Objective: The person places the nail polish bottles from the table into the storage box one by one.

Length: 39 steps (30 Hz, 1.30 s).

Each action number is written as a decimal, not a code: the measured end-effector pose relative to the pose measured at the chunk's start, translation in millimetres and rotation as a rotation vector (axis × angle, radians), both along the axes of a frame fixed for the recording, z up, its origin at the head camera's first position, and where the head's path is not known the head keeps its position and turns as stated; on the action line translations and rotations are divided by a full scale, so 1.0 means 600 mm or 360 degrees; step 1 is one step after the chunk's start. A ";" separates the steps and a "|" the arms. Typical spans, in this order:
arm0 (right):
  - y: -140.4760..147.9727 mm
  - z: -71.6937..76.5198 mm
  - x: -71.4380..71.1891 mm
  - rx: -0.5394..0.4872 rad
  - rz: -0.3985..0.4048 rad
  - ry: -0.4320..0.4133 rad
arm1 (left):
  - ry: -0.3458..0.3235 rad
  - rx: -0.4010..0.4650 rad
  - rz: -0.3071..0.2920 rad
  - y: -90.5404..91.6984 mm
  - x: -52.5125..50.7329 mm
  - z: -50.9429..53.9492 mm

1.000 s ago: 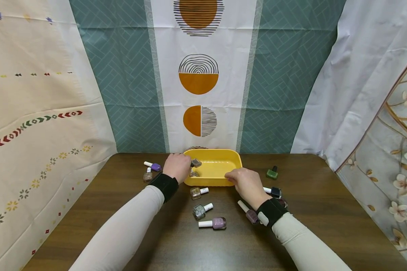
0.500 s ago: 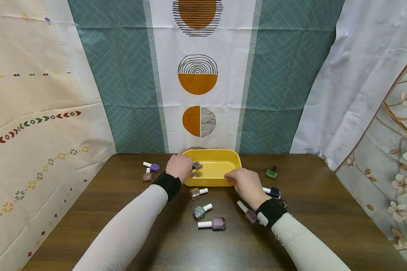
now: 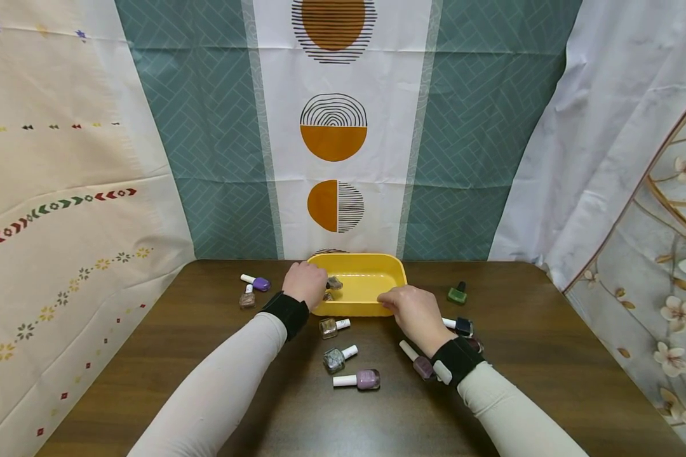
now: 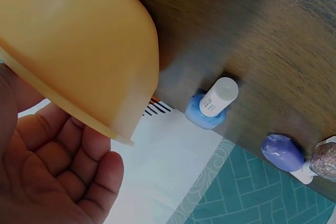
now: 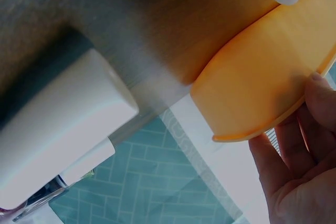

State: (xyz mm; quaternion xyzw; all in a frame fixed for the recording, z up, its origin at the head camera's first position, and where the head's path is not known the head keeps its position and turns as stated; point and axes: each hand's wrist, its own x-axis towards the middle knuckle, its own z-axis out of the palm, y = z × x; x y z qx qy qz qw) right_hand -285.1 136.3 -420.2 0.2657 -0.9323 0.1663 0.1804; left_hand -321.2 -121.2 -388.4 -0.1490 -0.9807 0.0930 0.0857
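Observation:
My left hand (image 3: 305, 283) is at the left end of a yellow tray (image 3: 371, 309), its fingertips hidden from the head view. Just beyond them, over the tray, shows a greyish glitter nail polish bottle (image 3: 335, 283) that the hand seems to hold. Another bottle (image 3: 328, 296) lies below it in the tray, partly hidden. In the left wrist view the fingers (image 4: 97, 142) are curled by the rim, with thumb and index tips behind it. My right hand (image 3: 414, 314) pinches the tray's near right rim, thumb (image 5: 317, 87) on the outer wall.
On the brown table, gold (image 3: 328, 327), silver (image 3: 334, 360) and lilac (image 3: 368, 379) polish bottles lie in front of the tray. Purple (image 3: 260, 284) and brown glitter (image 3: 248, 299) ones are left; mauve (image 3: 423, 366), navy (image 3: 464, 327) and green (image 3: 458, 294) ones right. A blue one (image 4: 207, 111) stands near the left hand.
My left hand has shifted slightly right and down, and the glitter bottle at its fingertips has moved with it. The right hand stays on the tray's rim.

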 end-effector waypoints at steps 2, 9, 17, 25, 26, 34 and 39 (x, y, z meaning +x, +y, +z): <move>0.000 -0.001 0.000 -0.0004 -0.0002 0.0000 | -0.0016 -0.0009 0.0004 0.000 -0.004 -0.002; 0.001 -0.001 0.000 0.0000 0.0001 0.0014 | -0.0015 -0.0028 0.0008 0.001 -0.011 -0.005; -0.001 -0.001 -0.001 0.0007 -0.0005 0.0017 | -0.0008 -0.0053 0.0009 0.007 -0.005 0.000; 0.000 -0.005 -0.003 0.0023 0.0011 0.0079 | -0.0039 0.0001 0.0002 0.007 -0.011 0.000; 0.000 -0.005 -0.003 0.0019 0.0010 0.0080 | -0.0044 0.0002 0.0002 0.007 -0.011 -0.001; -0.001 -0.007 -0.004 0.0019 0.0013 0.0063 | -0.0042 0.0052 0.0016 0.004 -0.004 0.001; 0.000 -0.006 -0.003 0.0023 0.0010 0.0079 | 0.0028 0.0092 0.0009 0.002 0.001 0.001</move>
